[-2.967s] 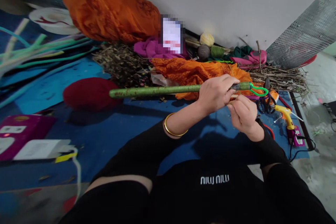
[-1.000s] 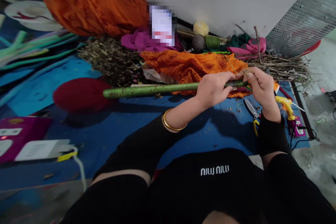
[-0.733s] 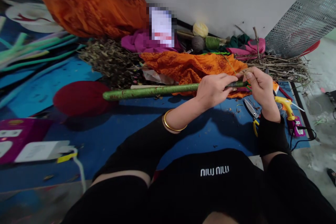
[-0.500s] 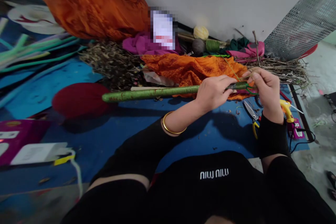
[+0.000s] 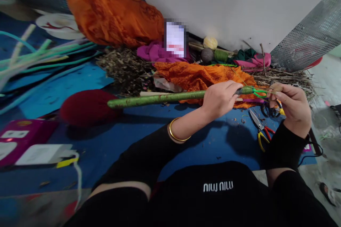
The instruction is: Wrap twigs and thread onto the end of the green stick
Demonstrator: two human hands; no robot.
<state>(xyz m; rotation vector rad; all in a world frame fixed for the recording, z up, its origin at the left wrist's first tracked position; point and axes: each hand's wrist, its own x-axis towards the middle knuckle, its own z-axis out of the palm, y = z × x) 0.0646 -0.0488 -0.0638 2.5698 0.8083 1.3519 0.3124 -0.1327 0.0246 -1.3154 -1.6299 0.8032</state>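
Note:
My left hand [image 5: 222, 98] is wrapped round a long green stick [image 5: 157, 99], close to its right end. The stick lies nearly level above the table; its left end overlaps a dark red rounded bundle [image 5: 84, 107], and I cannot tell whether they touch. A bright green loop [image 5: 259, 93] and thin thread stick out at the right end. My right hand [image 5: 294, 106] is closed in a pinch on the thin thread beside that loop. Pliers [image 5: 261, 127] with red and yellow handles and black-handled scissors [image 5: 266, 109] lie below the hands.
Orange cloth [image 5: 197, 74] lies behind the stick, with yarn balls [image 5: 221, 56], dry twigs [image 5: 287, 79] and dried plant matter [image 5: 124, 69] around it. A blurred-out screen [image 5: 175, 39] leans at the back. Purple box [image 5: 29, 127] and colored strips [image 5: 66, 51] lie left.
My right hand has moved right and slightly down, away from the stick's end, drawing the thread out. My left hand keeps its hold on the stick. The view has shifted a little.

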